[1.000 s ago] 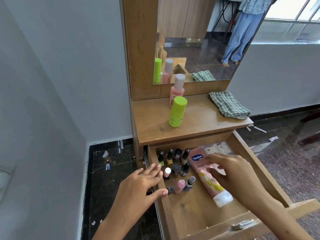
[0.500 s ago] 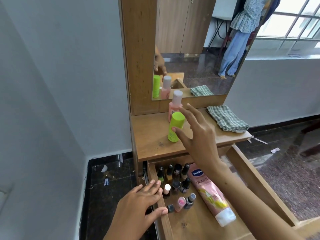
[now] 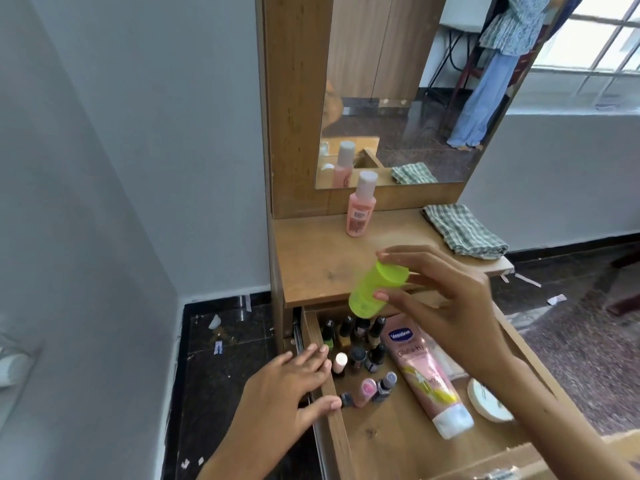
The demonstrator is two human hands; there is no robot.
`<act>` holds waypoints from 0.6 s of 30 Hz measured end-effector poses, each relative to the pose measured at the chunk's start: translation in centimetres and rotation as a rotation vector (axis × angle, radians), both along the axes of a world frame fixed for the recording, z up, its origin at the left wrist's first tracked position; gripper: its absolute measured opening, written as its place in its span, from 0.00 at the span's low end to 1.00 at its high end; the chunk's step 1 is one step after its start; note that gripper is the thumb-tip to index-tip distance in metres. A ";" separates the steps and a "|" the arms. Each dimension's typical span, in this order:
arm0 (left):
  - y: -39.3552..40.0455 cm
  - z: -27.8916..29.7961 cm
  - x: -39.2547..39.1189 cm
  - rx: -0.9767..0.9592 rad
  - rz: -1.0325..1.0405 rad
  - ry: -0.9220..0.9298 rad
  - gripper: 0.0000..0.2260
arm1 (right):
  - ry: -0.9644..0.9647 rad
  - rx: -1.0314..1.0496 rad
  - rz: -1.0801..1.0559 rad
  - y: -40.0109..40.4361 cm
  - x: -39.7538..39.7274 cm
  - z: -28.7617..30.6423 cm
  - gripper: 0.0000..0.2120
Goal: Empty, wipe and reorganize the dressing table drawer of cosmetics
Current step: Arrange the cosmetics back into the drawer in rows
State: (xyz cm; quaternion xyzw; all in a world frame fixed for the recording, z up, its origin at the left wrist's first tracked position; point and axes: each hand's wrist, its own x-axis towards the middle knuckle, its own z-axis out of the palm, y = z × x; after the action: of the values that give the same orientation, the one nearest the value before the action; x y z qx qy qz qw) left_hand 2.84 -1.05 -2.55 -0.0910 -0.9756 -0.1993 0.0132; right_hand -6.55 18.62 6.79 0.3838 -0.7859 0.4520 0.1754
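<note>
The right hand (image 3: 446,306) is pinching the seemingly tilted green bottle (image 3: 372,289) lightly; slipping, it could topple the polishes (image 3: 360,348). The left hand (image 3: 294,386), spread, is resting on the drawer (image 3: 332,441) edge.

There is one view only, from the person's head. It looks forward and down, close above the open drawer (image 3: 408,441) (the lower part of the frame), with the table (image 3: 311,258) and mirror (image 3: 415,98) further ahead.
</note>
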 end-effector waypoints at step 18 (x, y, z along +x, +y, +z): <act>0.3 -0.6 0.5 0.153 -0.010 0.033 0.24 | -0.354 0.389 0.408 2.9 5.6 -7.6 0.13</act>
State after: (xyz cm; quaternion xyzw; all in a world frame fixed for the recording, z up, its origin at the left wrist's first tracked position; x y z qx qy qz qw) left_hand 3.35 -0.75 -3.14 -0.0980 -0.9567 -0.2719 0.0353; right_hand -0.99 21.52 -0.83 0.4749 -0.7828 0.3791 -0.1343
